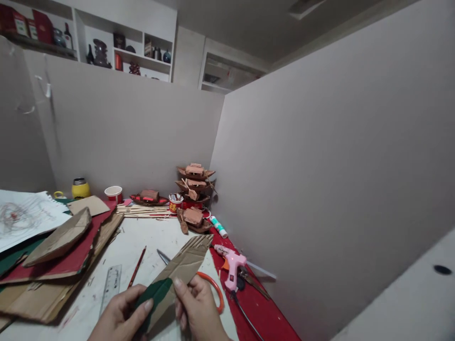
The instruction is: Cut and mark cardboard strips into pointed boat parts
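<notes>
A strip of brown cardboard (pixel 186 260) with a dark green patch (pixel 158 292) slants up to the right over the table. My left hand (pixel 124 312) grips its lower left end, thumb on the green part. My right hand (pixel 199 303) pinches the strip near its middle, with the thumb at the edge of the green. Scissors with an orange handle (pixel 217 289) lie partly hidden behind the strip and my right hand. A red pencil (pixel 137 266) and a clear ruler (pixel 111 284) rest on the white surface left of the strip.
A pink glue gun (pixel 232 265) lies on red cloth (pixel 263 308) at the right. Stacked model boats (pixel 195 182), thin sticks (pixel 145 211) and cups (pixel 113 193) stand along the back. Cardboard sheets (pixel 46 298) and a drawing (pixel 26 215) pile up at the left. Grey panels (pixel 142 128) enclose the table.
</notes>
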The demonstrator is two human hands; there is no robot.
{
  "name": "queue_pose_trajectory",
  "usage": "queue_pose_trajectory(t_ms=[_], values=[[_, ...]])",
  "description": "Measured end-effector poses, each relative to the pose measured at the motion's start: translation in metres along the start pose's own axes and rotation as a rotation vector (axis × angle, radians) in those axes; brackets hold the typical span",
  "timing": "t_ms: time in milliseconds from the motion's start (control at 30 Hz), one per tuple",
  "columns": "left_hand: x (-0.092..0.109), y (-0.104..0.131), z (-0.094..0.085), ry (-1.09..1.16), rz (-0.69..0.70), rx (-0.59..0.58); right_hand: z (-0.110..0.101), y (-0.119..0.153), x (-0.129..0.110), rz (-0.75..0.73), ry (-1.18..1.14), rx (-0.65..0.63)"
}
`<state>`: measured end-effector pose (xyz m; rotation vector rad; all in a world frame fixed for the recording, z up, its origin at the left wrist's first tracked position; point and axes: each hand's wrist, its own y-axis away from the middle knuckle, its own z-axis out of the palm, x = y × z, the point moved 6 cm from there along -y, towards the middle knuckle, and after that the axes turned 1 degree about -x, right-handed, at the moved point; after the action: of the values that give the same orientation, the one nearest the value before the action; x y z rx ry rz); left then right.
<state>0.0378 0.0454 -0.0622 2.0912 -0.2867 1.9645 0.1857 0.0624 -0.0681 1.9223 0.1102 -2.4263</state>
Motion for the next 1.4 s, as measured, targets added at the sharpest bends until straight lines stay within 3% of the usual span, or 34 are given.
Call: queue_pose_trajectory(t_ms=[400, 867, 1133, 1400], values=[[0.003, 0.004, -0.002, -0.056, 0.114, -0.035, 0.003, 0.007, -0.016, -0.020, 0.099, -0.036], [0.006, 0.008, 0.006, 0.132, 0.046, -0.151, 0.006, 0.009, -0.021, 0.039, 0.089, -0.076], [0.019, 0.010, 0.005, 0.273, -0.017, -0.123, 0.016, 0.016, -0.012, 0.105, 0.180, -0.305], [0.022, 0.010, 0.003, 0.279, -0.079, -0.060, 0.020, 0.026, -0.012, 0.107, 0.258, -0.398]])
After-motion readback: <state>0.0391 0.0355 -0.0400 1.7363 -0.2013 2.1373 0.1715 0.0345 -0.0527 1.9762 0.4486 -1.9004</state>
